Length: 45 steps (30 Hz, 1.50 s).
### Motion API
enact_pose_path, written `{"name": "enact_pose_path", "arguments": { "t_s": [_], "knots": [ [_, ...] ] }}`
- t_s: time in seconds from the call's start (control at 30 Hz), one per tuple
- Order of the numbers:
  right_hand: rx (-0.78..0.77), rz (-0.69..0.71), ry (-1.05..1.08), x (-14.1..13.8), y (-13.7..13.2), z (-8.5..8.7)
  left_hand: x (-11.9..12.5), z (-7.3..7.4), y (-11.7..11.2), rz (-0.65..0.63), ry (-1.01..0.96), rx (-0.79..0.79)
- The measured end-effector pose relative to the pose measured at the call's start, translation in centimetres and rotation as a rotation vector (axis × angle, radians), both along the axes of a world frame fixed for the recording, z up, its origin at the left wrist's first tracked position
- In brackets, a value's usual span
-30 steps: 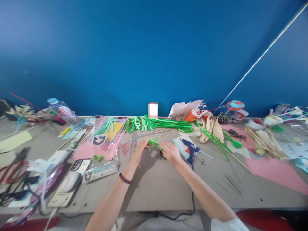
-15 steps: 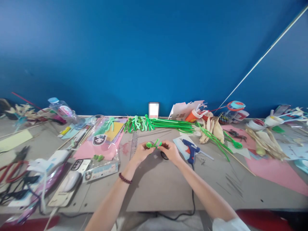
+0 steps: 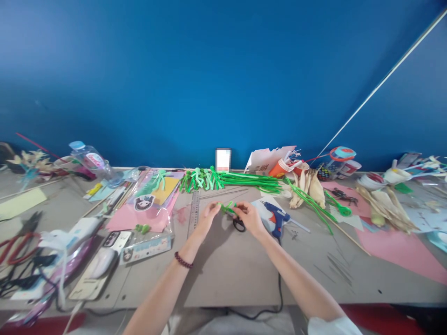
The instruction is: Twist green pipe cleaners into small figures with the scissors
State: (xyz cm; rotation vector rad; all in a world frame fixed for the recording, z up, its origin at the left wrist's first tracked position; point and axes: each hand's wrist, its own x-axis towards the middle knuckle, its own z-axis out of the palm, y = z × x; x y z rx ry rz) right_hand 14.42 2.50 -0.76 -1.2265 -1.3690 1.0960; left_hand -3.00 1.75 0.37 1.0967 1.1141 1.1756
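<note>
A small twisted green pipe cleaner piece (image 3: 227, 208) is held between both my hands above the grey table (image 3: 226, 270). My left hand (image 3: 206, 217) pinches its left end and wears a dark bead bracelet at the wrist. My right hand (image 3: 250, 217) pinches its right end. Black scissors (image 3: 239, 225) lie on the table just under my right hand. A blue glue gun (image 3: 277, 217) rests to the right of my right hand, on a printed card.
A bundle of green pipe cleaners (image 3: 240, 180) lies along the back by the blue wall. A metal ruler (image 3: 193, 210) lies left of my hands. Pink paper (image 3: 139, 216), packets and a phone (image 3: 112, 238) sit on the left; dried husks (image 3: 309, 186) and pink sheets on the right.
Both hands have drawn the green piece slightly away from me and turned it between the fingers; the piece's loose ends point differently. Nothing else on the table has moved.
</note>
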Motion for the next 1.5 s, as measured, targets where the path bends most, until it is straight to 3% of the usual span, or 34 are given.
{"name": "enact_pose_path", "arguments": {
  "t_s": [0.07, 0.13, 0.2, 0.3, 0.4, 0.5, 0.63, 0.8, 0.87, 0.93, 1.0, 1.07, 1.2, 1.27, 1.33, 1.4, 1.5],
  "knots": [
    [0.318, -0.019, -0.267, 0.4, -0.2, 0.1, -0.1, -0.1, 0.2, 0.013, -0.122, -0.107],
    [0.619, 0.03, -0.512, 0.7, -0.6, 0.4, -0.4, -0.1, 0.4, -0.081, -0.245, -0.214],
    [0.819, 0.107, -0.689, 0.8, -1.0, 0.7, -0.6, 0.0, 0.4, -0.199, -0.348, -0.321],
    [0.941, 0.208, -0.809, 0.6, -1.3, 1.0, -0.8, -0.1, 0.2, -0.226, -0.356, -0.346],
    [0.93, 0.24, -0.752, 0.2, -1.3, 0.9, -0.7, -0.5, 0.2, -0.214, -0.268, -0.246],
    [0.756, 0.178, -0.528, -0.2, -1.1, 0.4, -0.6, -0.4, 0.3, -0.227, -0.146, -0.147],
    [0.234, 0.085, -0.118, -0.6, -0.5, -0.1, -0.5, -0.1, 0.3, -0.177, -0.005, -0.015],
    [-0.4, 0.256, 0.35, -0.1, -0.1, 0.4, -0.6, 0.0, 0.2, -0.169, 0.174, 0.165],
    [-0.533, 0.32, 0.418, 0.1, -0.1, 0.7, -0.6, 0.2, 0.2, -0.203, 0.204, 0.207],
    [-0.548, 0.33, 0.418, 0.1, -0.1, 0.7, -0.5, 0.4, 0.1, -0.208, 0.204, 0.206],
    [-0.435, 0.274, 0.355, -0.1, -0.1, 0.6, -0.4, 0.5, 0.0, -0.164, 0.176, 0.172],
    [-0.226, 0.17, 0.213, -0.2, -0.1, 0.4, -0.1, 0.6, -0.1, -0.078, 0.113, 0.124],
    [0.383, -0.047, -0.292, 0.2, -0.4, 0.5, -0.1, 0.6, 0.1, 0.068, -0.028, 0.057],
    [0.644, -0.037, -0.509, 0.5, -0.8, 1.0, -0.2, 0.8, 0.0, -0.002, -0.107, 0.002],
    [0.812, 0.037, -0.632, 0.7, -1.2, 1.4, -0.4, 1.0, -0.1, -0.141, -0.186, -0.067],
    [0.905, 0.098, -0.695, 0.6, -1.6, 1.8, -0.5, 1.2, -0.3, -0.247, -0.2, -0.11],
    [0.939, 0.14, -0.747, 0.4, -1.7, 2.0, -0.5, 1.1, -0.5, -0.268, -0.157, -0.125]
  ]
}}
